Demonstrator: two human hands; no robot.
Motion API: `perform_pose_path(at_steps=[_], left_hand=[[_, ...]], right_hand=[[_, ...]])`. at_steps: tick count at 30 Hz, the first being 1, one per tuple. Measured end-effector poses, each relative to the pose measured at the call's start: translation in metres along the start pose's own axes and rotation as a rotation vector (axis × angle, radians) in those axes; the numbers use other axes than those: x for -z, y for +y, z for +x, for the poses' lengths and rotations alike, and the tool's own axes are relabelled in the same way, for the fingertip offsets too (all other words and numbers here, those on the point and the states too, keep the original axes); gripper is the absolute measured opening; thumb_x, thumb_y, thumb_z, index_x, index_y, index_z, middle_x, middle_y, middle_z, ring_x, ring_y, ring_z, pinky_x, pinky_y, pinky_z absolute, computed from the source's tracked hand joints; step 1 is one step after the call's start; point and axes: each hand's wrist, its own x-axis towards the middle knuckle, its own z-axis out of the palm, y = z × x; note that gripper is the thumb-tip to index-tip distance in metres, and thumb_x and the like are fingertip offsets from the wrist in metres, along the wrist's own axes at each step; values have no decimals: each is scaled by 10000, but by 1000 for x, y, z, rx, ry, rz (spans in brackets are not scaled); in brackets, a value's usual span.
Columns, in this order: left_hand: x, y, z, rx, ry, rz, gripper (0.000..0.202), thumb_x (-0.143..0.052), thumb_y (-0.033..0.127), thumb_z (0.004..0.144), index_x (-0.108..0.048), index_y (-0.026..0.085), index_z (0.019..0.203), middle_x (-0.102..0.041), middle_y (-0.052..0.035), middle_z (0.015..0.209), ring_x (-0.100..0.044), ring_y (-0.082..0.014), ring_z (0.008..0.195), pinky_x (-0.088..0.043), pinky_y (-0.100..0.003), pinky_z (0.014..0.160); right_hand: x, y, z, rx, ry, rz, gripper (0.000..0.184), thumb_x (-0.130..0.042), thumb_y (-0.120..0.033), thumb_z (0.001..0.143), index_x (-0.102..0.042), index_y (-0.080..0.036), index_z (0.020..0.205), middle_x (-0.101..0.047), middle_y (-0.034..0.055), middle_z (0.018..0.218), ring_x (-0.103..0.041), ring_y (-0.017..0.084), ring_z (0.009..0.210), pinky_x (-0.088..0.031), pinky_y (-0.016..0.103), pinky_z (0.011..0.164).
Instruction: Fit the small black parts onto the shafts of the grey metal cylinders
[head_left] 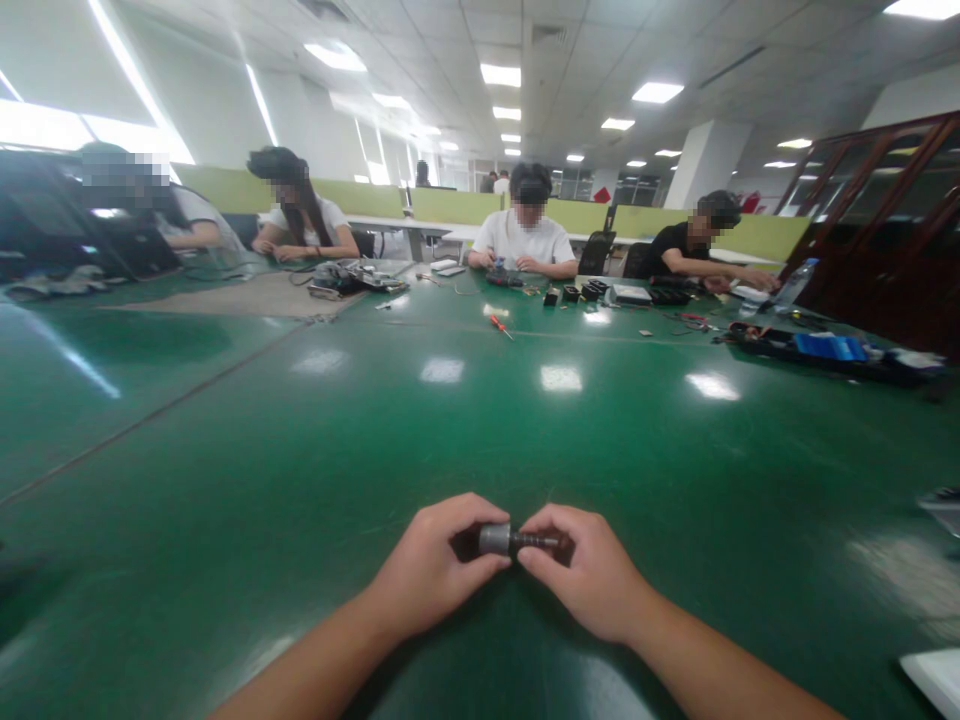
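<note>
Both my hands meet low over the green table (480, 420) near its front edge. My left hand (431, 570) is closed on the grey cylindrical end of a small metal part (496, 539). My right hand (589, 575) is closed on the part's dark, thinner shaft end (538, 541). The part lies level between the two sets of fingertips. I cannot tell whether it touches the table.
Several people sit working along the far side of the table. A red-handled screwdriver (500, 325), small black parts (577, 293), a dark tray with blue items (825, 350) and cables (352, 280) lie far off. A white object (934, 675) sits at the right front corner.
</note>
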Motion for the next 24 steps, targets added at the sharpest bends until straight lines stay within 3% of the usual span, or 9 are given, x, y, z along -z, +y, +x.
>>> perform_pose_path(at_steps=[10,24], left_hand=[[1,1,1,9,-3,-1,216,-744,195,782,-701,217,993,-719,-28,933,-664,-181,856,-502,-292,787],[2,1,0,-18,36,16,253,-766,166,762,-700,228,998,-717,1,929,-664,-154,855,-496,-261,787]], right_hand=[[1,0,0,-3,0,-19,50,-662,-211,823,-701,-194,848,-654,-9,734,-562,142,660,-397,241,615],[0,0,0,-16,12,-8,62,-648,-215,825,-698,-184,846,-659,-4,735,-561,138,656,-401,241,623]])
